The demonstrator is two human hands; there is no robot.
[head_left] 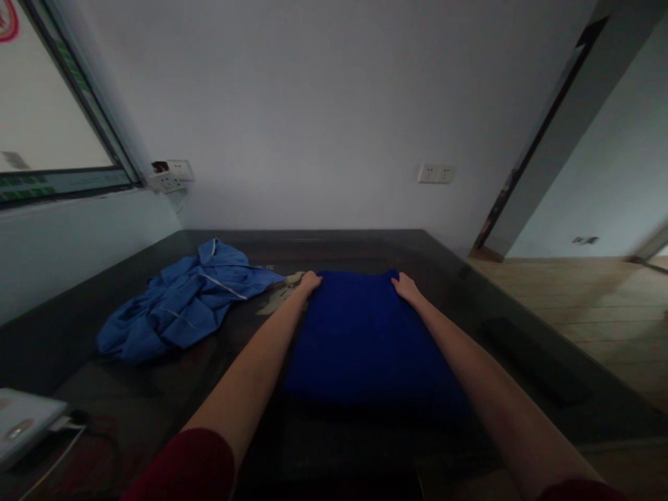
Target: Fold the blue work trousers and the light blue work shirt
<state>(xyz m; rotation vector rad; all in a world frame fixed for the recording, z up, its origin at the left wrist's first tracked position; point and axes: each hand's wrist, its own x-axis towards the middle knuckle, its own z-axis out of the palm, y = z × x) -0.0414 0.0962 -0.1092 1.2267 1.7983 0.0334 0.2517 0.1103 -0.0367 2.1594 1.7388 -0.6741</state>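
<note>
1. Both far corners of a deep-blue cloth [365, 341] are pinched, one by the left hand [312, 281] and one by the right hand [406, 288]; on each side, thumb and fingers are drawn together on the fabric, with no gap seen.
2. From the grip, the cloth is spread back toward the wearer, its far edge stretched between the hands; neither hand can be called nearer, since a corner is held by each; its long axis cannot be told, as the near edge is lost in shadow.
3. Just outside the left hand, a pale patterned patch [279, 296] is seen on the dark table [334, 243]; whether it is fabric or print cannot be told.
4. Farther left of the grip, a crumpled blue garment [182, 299] is heaped, its narrow end pointed toward the left hand.
5. Right of the grip and closer to the wearer, a long dark object [532, 358] is laid; it is too dim to be identified.
6. Well left of the grip, also wearer-side, a white box [26, 421] is partly shown.
7. Beyond the grip, the table is bounded by a pale wall [303, 125]; a double socket [437, 174] is set there, slightly right of the right hand.
</note>
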